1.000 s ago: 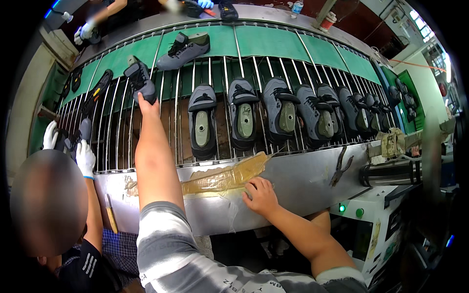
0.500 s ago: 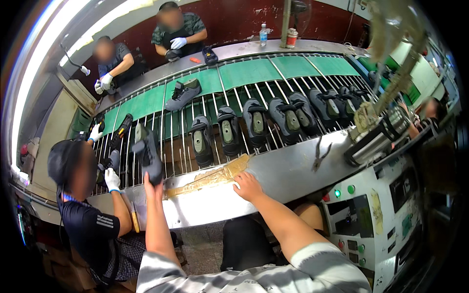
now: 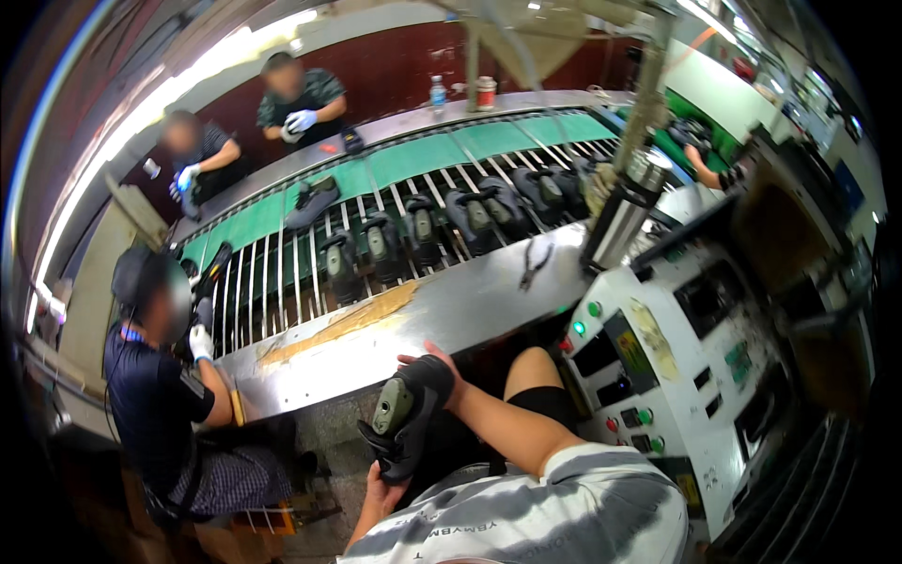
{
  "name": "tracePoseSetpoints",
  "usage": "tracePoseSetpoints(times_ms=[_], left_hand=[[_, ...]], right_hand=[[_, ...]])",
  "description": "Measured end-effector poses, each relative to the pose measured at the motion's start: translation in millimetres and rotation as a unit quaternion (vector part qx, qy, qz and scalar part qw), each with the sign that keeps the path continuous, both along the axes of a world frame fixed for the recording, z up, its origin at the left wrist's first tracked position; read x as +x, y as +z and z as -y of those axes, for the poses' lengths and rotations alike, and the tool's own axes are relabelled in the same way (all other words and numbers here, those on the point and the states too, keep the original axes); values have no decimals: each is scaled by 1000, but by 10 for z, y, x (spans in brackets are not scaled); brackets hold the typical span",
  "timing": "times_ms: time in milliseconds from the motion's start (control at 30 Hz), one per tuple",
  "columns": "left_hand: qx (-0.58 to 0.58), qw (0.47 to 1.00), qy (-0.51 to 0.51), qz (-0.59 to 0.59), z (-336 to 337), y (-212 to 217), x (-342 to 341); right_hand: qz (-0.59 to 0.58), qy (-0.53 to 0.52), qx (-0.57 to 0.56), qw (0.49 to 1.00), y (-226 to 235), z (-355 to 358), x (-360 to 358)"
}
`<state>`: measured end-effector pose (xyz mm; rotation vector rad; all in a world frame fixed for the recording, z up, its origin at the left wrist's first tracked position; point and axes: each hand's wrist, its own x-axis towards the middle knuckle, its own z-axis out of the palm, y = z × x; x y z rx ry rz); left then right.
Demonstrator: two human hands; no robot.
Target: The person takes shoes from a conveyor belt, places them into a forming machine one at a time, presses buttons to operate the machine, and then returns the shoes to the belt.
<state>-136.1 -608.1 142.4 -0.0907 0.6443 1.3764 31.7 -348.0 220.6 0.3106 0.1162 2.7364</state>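
Close to my body I hold a dark grey shoe (image 3: 420, 428) with an olive-green shoe last in its opening. My left hand (image 3: 381, 491) grips its lower end, fingers partly hidden beneath it. My right hand (image 3: 442, 365) is wrapped round the upper end, beside the steel ledge. Beyond the ledge, similar grey shoes with lasts stand in a row on a conveyor of metal bars (image 3: 263, 299). One grey shoe (image 3: 313, 202) lies apart from that row, on the green far side of the conveyor.
A steel ledge (image 3: 460, 299) with brown tape (image 3: 343, 321) runs before me, bearing pliers (image 3: 536, 264) and a steel flask (image 3: 628, 211). At right stands a control panel (image 3: 648, 376). A co-worker (image 3: 155, 376) sits close on my left; two more (image 3: 301, 108) (image 3: 199, 160) work across the conveyor.
My left hand has brought the shoe from over the conveyor down toward my body. My right hand has left the ledge and taken hold of the shoe too. The view has shifted right.
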Motion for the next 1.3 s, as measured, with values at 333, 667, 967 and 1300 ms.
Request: tracePoseSetpoints(times_ms=[333,667,967,1300], left_hand=[[176,894,-371,-180,-1828,1076,1210],[214,744,-591,-228,-2227,1564,3635],[45,591,-793,-141,-1999,63,3569],[-2,648,-695,-312,-1960,43,3399]], right_hand=[[52,-165,-50,984,125,1077,2429],[205,-501,-94,836,66,2812,3344],[408,-785,69,461,951,3723,4918],[929,-350,-87,-88,1945,3133,7341]])
